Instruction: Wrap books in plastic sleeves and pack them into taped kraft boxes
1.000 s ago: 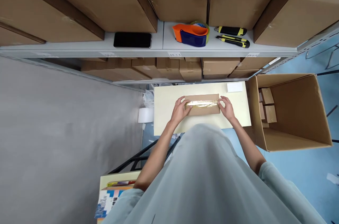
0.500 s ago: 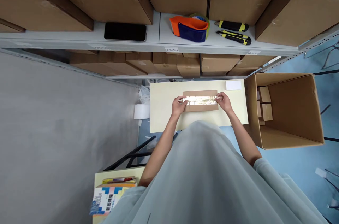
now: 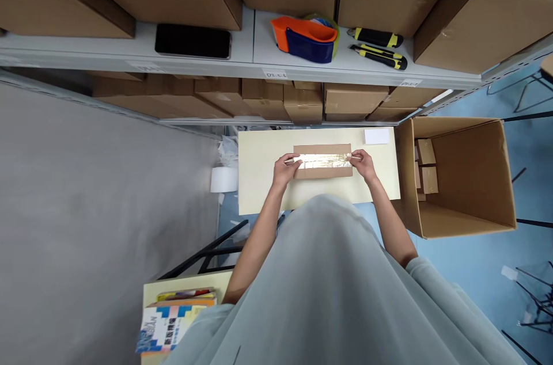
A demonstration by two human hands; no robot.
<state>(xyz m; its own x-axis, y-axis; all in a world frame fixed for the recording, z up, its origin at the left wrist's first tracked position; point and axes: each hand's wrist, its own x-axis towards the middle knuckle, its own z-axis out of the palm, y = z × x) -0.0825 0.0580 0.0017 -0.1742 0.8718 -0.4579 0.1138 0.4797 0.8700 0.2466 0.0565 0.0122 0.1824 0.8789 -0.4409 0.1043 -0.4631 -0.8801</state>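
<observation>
A flat brown cardboard box point(image 3: 323, 174) lies on the cream tabletop point(image 3: 263, 181), with a wide strip of shiny clear tape point(image 3: 324, 161) running lengthwise over its top. The strip reflects light strongly and looks wrinkled toward its right end. At the left end, my left hand point(image 3: 285, 169) pinches the tape between thumb and fingers. My right hand point(image 3: 363, 163) pinches the opposite end at the box's right edge. A white slip of paper point(image 3: 376, 136) rests on the table beyond my right hand.
On the shelf ahead are a phone point(image 3: 193, 41), an orange and blue tape dispenser point(image 3: 306, 38) and two utility knives point(image 3: 378, 45), with cartons behind. A large open carton point(image 3: 469, 181) holding small boxes stands right. Books point(image 3: 170, 324) lie lower left; a white roll point(image 3: 224, 179) is left of the table.
The whole view has shifted slightly to the left and up. Both hands keep their pinch at the two ends of the tape, and the box stays in place on the table.
</observation>
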